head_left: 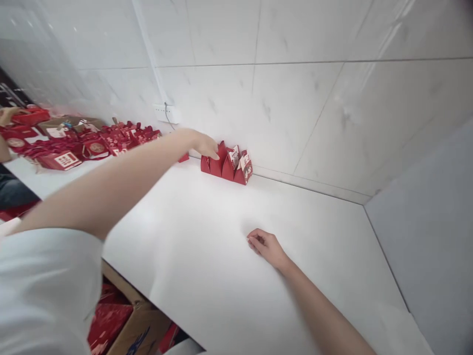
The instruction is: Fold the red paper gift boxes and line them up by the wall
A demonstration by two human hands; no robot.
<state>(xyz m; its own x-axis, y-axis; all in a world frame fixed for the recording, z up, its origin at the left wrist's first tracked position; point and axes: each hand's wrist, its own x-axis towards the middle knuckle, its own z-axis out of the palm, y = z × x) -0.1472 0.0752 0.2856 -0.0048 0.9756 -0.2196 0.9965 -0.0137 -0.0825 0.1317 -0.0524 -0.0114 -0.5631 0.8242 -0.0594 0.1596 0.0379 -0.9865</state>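
Note:
Reaching far forward, my left hand is at the left end of a short row of red gift boxes against the wall. Its thumb and fingers close over the top of a red box there; the fingertips are partly hidden. The boxes are small, with peaked tops, and white printed tags show on the right ones. My right hand rests on the white table, loosely curled with fingertips together and nothing visible in it. It is well apart from the boxes.
Many red gift boxes with ribbons crowd the table's left side, where another person's hand shows. An open cardboard box with red packages stands below the table edge. A tiled wall, a wall socket and a grey panel border the table.

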